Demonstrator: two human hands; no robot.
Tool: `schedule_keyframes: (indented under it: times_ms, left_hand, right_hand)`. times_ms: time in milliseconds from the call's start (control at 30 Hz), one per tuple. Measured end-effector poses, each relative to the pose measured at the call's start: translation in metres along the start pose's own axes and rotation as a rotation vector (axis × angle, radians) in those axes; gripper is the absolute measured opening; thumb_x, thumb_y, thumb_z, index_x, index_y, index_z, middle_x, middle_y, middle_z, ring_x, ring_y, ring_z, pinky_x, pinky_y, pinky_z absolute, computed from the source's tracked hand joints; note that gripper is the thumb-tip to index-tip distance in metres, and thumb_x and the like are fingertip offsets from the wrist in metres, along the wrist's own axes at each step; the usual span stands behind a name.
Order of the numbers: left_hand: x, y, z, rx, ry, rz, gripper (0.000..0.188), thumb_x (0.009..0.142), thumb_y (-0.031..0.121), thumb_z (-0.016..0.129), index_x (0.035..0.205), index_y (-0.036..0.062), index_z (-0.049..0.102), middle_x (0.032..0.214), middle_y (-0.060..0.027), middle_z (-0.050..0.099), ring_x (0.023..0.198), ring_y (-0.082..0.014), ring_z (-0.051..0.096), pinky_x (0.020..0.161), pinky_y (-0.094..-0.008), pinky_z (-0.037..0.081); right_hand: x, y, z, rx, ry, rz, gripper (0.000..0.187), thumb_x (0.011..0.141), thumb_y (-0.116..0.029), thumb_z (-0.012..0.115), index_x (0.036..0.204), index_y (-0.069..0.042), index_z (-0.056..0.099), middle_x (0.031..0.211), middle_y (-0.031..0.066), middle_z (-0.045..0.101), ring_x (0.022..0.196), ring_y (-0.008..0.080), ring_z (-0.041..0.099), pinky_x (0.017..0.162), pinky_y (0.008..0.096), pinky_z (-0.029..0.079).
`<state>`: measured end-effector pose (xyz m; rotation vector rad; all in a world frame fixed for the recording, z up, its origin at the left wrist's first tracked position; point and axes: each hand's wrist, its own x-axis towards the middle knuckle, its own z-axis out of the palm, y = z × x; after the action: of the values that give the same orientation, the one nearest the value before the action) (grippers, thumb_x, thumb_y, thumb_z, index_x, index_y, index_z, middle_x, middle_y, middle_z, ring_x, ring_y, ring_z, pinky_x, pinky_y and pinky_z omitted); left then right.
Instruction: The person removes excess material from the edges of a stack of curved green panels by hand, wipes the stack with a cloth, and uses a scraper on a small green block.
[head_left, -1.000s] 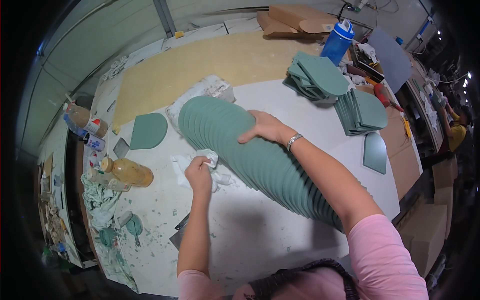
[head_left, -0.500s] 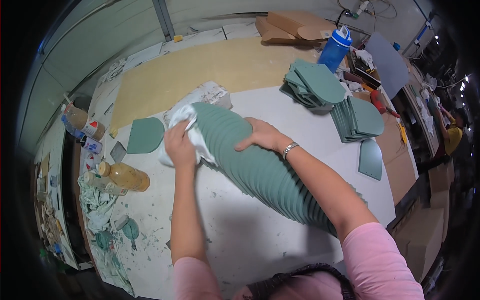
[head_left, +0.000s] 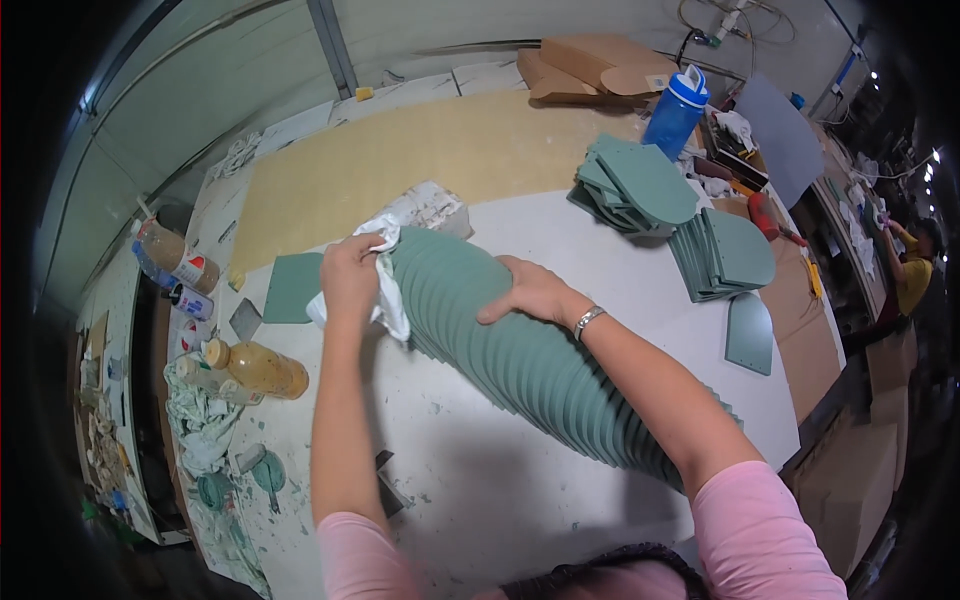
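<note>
In the head view, the row of green panels (head_left: 470, 335) lay just right of the left hand (head_left: 350, 277), which clutched a white cloth (head_left: 392, 302) against its far end. The right hand (head_left: 540, 293) rested on the row, thumb spread; its fingertips were hidden, so whether it gripped could not be told. The left hand partly hid a lone panel (head_left: 290, 290). Green specks marked the white surface (head_left: 455, 500); a pale wall (head_left: 440, 25) stood behind.
</note>
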<state>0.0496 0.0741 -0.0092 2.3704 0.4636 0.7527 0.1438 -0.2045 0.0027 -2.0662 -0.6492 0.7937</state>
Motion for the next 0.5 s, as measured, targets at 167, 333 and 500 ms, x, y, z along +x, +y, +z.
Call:
schedule_keyframes:
  times_ms: [167, 333, 500]
  left_hand:
    - [0.050, 0.013, -0.016, 0.231, -0.086, 0.168, 0.018, 0.080, 0.009, 0.072, 0.097, 0.0078, 0.077, 0.094, -0.0165, 0.074, 0.095, -0.0393, 0.066, 0.086, -0.0466, 0.053]
    - [0.063, 0.017, -0.010, 0.371, -0.295, 0.230, 0.015, 0.080, 0.013, 0.073, 0.093, 0.0058, 0.076, 0.093, -0.0210, 0.071, 0.093, -0.0411, 0.067, 0.083, -0.0500, 0.053]
    - [0.085, 0.024, 0.018, 0.376, -0.414, 0.362, 0.016, 0.081, 0.015, 0.072, 0.093, 0.0048, 0.074, 0.094, -0.0213, 0.071, 0.093, -0.0413, 0.067, 0.083, -0.0500, 0.052]
  right_hand:
    - [0.001, -0.011, 0.010, 0.009, -0.044, -0.028, 0.101, 0.057, -0.048, 0.089, 0.141, -0.001, 0.055, 0.127, 0.0202, 0.068, 0.119, 0.0335, 0.065, 0.103, 0.0359, 0.047]
    - [-0.002, -0.008, 0.003, -0.054, -0.012, 0.020, 0.102, 0.058, -0.049, 0.088, 0.142, -0.001, 0.054, 0.127, 0.0205, 0.069, 0.119, 0.0338, 0.065, 0.102, 0.0351, 0.047]
    - [0.001, -0.007, 0.009, 0.010, -0.036, -0.013, 0.104, 0.057, -0.050, 0.088, 0.143, -0.002, 0.053, 0.128, 0.0207, 0.068, 0.120, 0.0341, 0.064, 0.103, 0.0360, 0.047]
